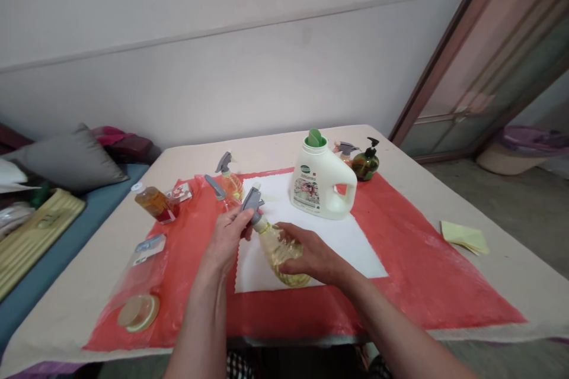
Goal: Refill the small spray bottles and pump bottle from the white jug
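Observation:
A clear spray bottle (274,247) with yellowish liquid leans over the white sheet (351,237). My right hand (313,257) wraps around the bottle's body. My left hand (227,238) grips its grey trigger head (252,201) at the neck. A white detergent jug (320,182) with a green cap stands just behind, upright.
Two more spray bottles (229,177) stand behind my left hand. An amber bottle (153,201) lies at the left, and a clear bag with a round lid (137,312) lies at the front left. A green pump bottle (365,163) stands far right. Yellow notes (464,237) lie at the right edge.

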Demonstrator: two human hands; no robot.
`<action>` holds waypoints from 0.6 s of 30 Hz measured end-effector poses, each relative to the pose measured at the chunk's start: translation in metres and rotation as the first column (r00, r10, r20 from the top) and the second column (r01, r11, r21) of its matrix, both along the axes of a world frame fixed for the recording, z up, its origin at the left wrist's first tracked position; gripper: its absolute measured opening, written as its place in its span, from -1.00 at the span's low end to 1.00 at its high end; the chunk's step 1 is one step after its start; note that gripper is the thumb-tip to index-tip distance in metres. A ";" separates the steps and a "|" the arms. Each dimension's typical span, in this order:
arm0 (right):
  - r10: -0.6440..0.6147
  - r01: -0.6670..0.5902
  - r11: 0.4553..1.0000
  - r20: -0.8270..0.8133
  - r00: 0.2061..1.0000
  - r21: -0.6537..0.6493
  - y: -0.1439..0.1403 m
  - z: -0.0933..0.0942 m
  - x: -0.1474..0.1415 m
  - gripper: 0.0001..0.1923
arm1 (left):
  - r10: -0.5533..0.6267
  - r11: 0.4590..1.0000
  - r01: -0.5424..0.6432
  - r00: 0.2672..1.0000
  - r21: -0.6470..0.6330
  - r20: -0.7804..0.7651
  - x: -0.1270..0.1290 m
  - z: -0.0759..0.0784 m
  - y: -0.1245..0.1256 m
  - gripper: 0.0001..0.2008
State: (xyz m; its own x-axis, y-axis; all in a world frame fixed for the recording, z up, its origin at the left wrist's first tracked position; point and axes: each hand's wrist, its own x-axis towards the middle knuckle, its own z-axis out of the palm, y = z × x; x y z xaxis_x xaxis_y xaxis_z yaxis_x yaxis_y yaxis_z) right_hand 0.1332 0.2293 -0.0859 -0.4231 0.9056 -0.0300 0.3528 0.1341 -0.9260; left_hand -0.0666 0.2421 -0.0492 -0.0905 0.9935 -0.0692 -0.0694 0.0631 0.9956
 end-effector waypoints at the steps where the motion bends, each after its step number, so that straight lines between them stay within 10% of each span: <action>1: 0.019 -0.023 0.997 -0.061 0.998 -0.068 -0.001 0.002 -0.002 -0.26 | 0.022 1.000 -0.022 0.997 -0.001 0.080 0.003 0.000 0.000 -0.71; 7: 0.041 -0.103 0.979 -0.322 0.946 -0.176 -0.001 0.003 -0.012 -0.36 | 0.126 0.984 -0.165 0.905 0.061 0.406 0.025 -0.008 0.000 -0.73; 18: -0.001 -0.257 0.925 -0.677 0.736 -0.280 -0.006 0.001 -0.017 -0.55 | 0.007 1.000 0.001 0.821 -0.014 0.570 0.037 -0.001 -0.003 -0.71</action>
